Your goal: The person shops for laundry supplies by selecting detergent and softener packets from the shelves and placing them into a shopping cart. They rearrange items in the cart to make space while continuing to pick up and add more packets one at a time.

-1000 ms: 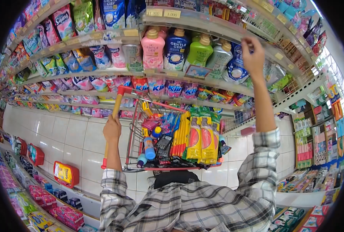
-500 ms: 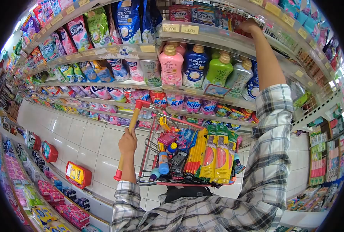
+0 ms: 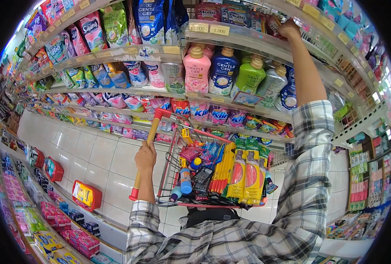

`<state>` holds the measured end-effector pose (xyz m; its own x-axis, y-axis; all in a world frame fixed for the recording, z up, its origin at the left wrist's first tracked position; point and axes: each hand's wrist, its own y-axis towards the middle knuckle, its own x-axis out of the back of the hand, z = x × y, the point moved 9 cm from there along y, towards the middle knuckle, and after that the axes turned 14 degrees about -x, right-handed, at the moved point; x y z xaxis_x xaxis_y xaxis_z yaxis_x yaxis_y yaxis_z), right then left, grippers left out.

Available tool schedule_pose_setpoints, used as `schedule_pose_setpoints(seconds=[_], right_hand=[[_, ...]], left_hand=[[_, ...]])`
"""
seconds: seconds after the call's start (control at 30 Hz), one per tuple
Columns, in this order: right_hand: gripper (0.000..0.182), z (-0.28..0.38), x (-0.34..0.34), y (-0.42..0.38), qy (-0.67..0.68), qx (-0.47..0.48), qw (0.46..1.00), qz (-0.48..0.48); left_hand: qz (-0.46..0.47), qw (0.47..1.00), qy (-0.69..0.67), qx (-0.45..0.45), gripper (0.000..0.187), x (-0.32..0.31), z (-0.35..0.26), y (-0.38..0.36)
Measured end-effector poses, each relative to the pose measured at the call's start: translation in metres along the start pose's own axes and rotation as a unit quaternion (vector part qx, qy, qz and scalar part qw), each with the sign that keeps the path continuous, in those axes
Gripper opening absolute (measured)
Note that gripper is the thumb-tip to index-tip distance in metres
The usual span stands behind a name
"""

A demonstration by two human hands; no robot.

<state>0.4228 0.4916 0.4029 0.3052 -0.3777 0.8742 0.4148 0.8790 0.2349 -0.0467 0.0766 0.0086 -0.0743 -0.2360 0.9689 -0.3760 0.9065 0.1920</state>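
Observation:
My left hand (image 3: 146, 157) is wrapped around the yellow handle (image 3: 153, 132) of a shopping cart with red end pieces. Yellow packs (image 3: 244, 176) with a pink oval, a blue bottle (image 3: 186, 181) and several small packets lie in the cart (image 3: 213, 205). Up at the right, my right hand (image 3: 288, 30) reaches onto the upper shelf, its fingers closed on a dark red sachet pack (image 3: 272, 25). Molito-style blue sachet packs (image 3: 233, 17) stand to the left of it. The fingertips are partly hidden by the pack and the shelf edge.
Below the reaching arm, Gentle Gen bottles (image 3: 197, 70) line a shelf behind a price rail (image 3: 248, 34). A red basket (image 3: 87, 196) with a yellow pack stands at the left on the tiled floor (image 3: 116, 158). Shelves of pink packs (image 3: 82, 243) run along the lower left.
My right hand has shifted slightly, and the dark red pack at its fingers shows more clearly. My left hand stays on the cart handle. The whole view has moved a little.

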Motion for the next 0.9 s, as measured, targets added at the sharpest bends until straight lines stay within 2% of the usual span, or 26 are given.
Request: schedule_pose_setpoints(seconds=[0.07, 0.2, 0.23, 0.37, 0.5, 0.63, 0.7, 0.83, 0.9], right_hand=[[0.036, -0.001, 0.009, -0.005, -0.012, 0.028, 0.999, -0.011], [0.033, 0.003, 0.051, -0.080, -0.042, 0.158, 0.974, -0.159], [0.028, 0.002, 0.057, -0.093, -0.046, 0.173, 0.962, -0.205], [0.018, -0.005, 0.075, -0.188, 0.001, 0.335, 0.889, -0.314], [0.011, -0.029, 0.082, -0.272, 0.081, 0.405, 0.847, -0.334], [0.007, -0.065, 0.037, -0.328, 0.154, 0.379, 0.898, -0.164], [0.007, -0.089, -0.015, -0.353, 0.181, 0.331, 0.926, -0.031], [0.006, -0.134, -0.141, -0.426, 0.138, 0.251, 0.947, 0.147], [0.012, -0.158, -0.206, -0.469, 0.065, 0.203, 0.947, 0.239]], left_hand=[[0.002, 1.000, -0.004, 0.003, 0.038, 0.000, 0.000, 0.000], [0.000, 1.000, -0.026, -0.004, 0.040, -0.003, 0.003, -0.002], [0.001, 1.000, -0.029, -0.003, 0.041, -0.003, 0.003, -0.002], [0.014, 0.999, -0.039, -0.008, 0.044, -0.004, 0.004, -0.002], [0.002, 0.999, -0.049, -0.013, 0.045, -0.011, 0.007, 0.001], [0.024, 0.998, -0.054, -0.008, 0.048, -0.014, 0.009, -0.001], [0.037, 0.998, -0.055, 0.000, 0.049, -0.018, 0.010, -0.003], [0.037, 0.997, -0.070, 0.001, 0.049, -0.022, 0.012, -0.001], [0.037, 0.997, -0.074, -0.001, 0.049, -0.019, 0.013, 0.000]])
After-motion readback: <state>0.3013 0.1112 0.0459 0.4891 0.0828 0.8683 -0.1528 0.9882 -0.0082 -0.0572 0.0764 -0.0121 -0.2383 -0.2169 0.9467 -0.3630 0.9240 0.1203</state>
